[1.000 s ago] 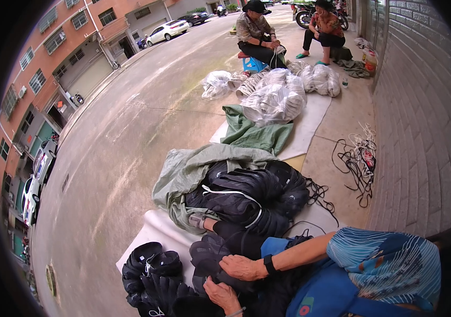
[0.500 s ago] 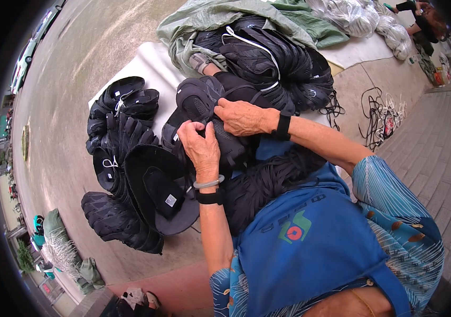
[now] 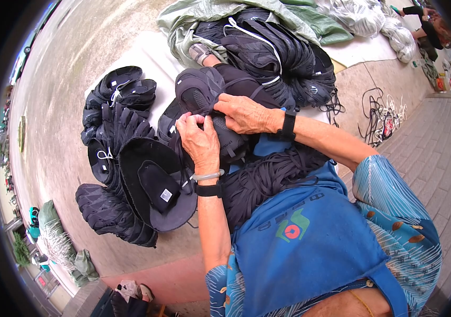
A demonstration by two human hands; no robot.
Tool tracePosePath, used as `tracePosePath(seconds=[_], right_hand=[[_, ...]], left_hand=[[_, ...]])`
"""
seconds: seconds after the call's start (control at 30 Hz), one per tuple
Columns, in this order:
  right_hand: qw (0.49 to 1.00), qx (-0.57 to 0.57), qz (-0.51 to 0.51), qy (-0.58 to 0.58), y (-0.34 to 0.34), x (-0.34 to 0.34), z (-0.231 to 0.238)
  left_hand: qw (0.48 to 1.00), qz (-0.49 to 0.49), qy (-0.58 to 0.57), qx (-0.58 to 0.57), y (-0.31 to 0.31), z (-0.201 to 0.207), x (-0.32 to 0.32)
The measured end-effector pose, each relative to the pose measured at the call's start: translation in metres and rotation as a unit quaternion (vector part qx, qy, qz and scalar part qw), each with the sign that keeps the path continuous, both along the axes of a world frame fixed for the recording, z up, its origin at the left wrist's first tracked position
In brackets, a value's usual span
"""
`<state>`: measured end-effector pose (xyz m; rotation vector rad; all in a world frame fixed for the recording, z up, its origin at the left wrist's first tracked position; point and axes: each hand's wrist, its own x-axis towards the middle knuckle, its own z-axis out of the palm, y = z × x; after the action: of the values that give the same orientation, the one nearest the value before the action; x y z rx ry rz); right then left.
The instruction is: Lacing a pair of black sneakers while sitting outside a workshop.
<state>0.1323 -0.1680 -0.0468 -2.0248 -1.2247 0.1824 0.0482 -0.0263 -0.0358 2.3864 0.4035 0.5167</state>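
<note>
A black mesh shoe upper (image 3: pixel 196 95) lies over my lap, its toe pointing away from me. At its lacing, my left hand (image 3: pixel 200 141) is closed, thumb and fingers pinching the upper's edge. Close beside it, my right hand (image 3: pixel 247 115) pinches a dark strand that looks like a shoelace; the fingers partly hide it. Across my blue apron (image 3: pixel 310 227) rests a thick bundle of flat black laces (image 3: pixel 273 182). Just left of my left hand, a black shoe-shaped upper with an insole (image 3: pixel 158 190) stands open, a white label on it.
Stacked black uppers tied with white string (image 3: pixel 104 155) lie to the left. Beyond my knees, a large bundle of black uppers (image 3: pixel 260 50) sits in a green woven sack (image 3: pixel 180 24). Loose cords (image 3: pixel 381 121) lie on the right floor. Another person (image 3: pixel 430 29) is far right.
Both hands stay at the same spot on the upper, with only small finger shifts. The whole view has tilted slightly, moving the left-hand stacks a little.
</note>
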Motion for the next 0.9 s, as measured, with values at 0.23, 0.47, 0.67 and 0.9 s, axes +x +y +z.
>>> tracePosePath(seconds=[0.23,0.47,0.67,0.9], right_hand=[[1.0,-0.007,-0.018,0.01,-0.002,0.001,0.002],[0.993,0.071,-0.093,0.001,0.002,-0.006,0.0],[0.999,0.039,-0.026,-0.012,-0.001,-0.009,0.008],[0.994,0.049,-0.092,0.022,0.005,-0.017,0.013]], left_hand=[[1.0,-0.008,-0.01,-0.013,-0.009,0.004,-0.003],[0.998,0.013,0.011,-0.059,-0.003,0.0,-0.001],[0.998,0.025,0.018,-0.06,-0.004,0.004,-0.001],[0.999,0.009,0.014,-0.035,-0.009,0.009,0.003]])
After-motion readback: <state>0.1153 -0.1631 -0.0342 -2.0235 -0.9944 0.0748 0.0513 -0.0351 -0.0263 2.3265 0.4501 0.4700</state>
